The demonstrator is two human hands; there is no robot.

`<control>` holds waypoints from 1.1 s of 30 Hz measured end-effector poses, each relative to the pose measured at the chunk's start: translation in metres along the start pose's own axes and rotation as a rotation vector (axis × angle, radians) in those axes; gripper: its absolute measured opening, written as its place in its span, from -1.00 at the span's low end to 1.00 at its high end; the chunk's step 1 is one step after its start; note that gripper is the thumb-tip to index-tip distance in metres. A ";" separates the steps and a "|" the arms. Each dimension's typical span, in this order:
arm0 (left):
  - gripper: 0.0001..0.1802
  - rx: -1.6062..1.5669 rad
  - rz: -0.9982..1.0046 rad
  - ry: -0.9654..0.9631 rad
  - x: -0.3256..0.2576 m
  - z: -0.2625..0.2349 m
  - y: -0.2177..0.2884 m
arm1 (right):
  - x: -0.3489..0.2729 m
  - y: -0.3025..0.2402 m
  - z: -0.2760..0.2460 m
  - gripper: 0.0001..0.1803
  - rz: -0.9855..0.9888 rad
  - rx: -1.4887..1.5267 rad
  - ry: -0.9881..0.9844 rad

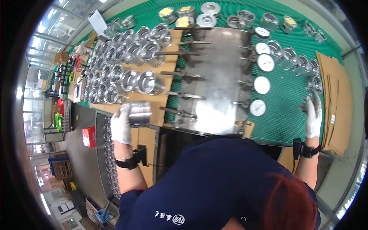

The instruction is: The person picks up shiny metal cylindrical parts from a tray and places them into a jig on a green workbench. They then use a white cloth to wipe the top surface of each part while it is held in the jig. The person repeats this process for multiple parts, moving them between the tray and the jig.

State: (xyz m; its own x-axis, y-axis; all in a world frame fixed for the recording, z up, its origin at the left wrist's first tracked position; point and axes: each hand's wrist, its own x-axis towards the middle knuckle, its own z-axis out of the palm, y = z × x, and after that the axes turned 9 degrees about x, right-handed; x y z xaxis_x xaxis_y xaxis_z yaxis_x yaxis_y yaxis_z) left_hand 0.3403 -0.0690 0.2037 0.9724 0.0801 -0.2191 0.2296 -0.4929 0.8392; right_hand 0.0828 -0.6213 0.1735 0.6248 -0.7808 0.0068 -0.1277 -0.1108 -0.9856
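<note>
My gloved left hand (121, 123) is closed round the side of a shiny metal piston (140, 114), which lies on its side in the grip at the near edge of the cardboard. On the right, my gloved right hand (313, 114) has its thumb and fingers apart, their tips dark. Its fingertips are just below a piston (315, 83), the nearest of a row of several on the green mat; whether they touch it I cannot tell. Between my hands stands a flat steel plate fixture (214, 73), with metal rods along its left side and several round dial gauges (262, 85) along its right.
Several rows of pistons (147, 82) cover the cardboard sheet (168, 86) at left. More pistons, some with yellow notes (185, 22), line the far side of the green mat (283, 122). Flat cardboard (337, 103) lies at right. A red box (89, 137) sits on the floor at left.
</note>
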 end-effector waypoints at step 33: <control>0.12 0.374 1.190 -0.452 -0.033 0.183 0.039 | -0.138 -0.018 0.188 -0.03 0.579 0.188 -0.694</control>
State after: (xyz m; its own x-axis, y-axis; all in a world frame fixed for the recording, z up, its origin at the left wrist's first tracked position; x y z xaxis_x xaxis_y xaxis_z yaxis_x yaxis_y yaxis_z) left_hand 0.3098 -0.2489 0.1526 0.4550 -0.8216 0.3434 -0.8433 -0.2736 0.4625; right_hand 0.1435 -0.3961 0.1583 0.8321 -0.1327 -0.5385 -0.4749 0.3310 -0.8154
